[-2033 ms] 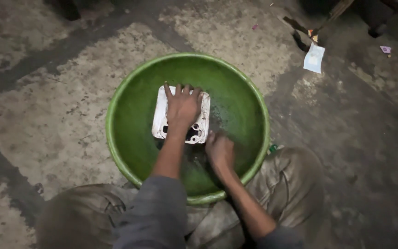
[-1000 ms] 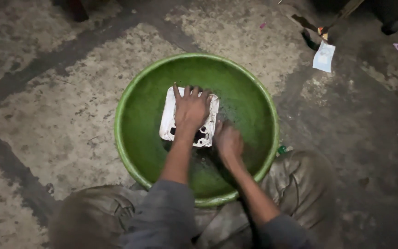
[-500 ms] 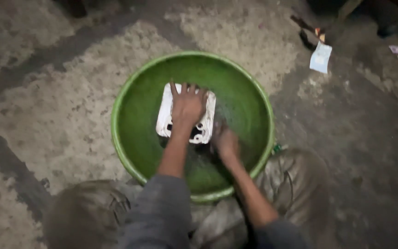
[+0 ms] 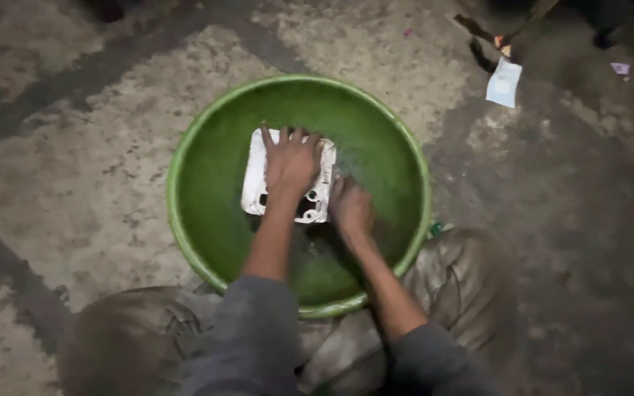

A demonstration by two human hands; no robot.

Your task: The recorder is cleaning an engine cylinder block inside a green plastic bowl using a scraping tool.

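Green basin (image 4: 207, 183): pale metal block (image 4: 254, 183) under spread left fingers (image 4: 291, 165); right fingers (image 4: 350, 207) alongside, perhaps curled.

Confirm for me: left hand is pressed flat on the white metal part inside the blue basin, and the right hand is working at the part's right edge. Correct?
Not quite. The head view shows the basin is green, not blue. The rest stands: the left hand lies flat on the white metal part inside it, and the right hand is at the part's right edge.

Pale squarish metal part (image 4: 256, 183) with holes — flat in green basin (image 4: 207, 220)
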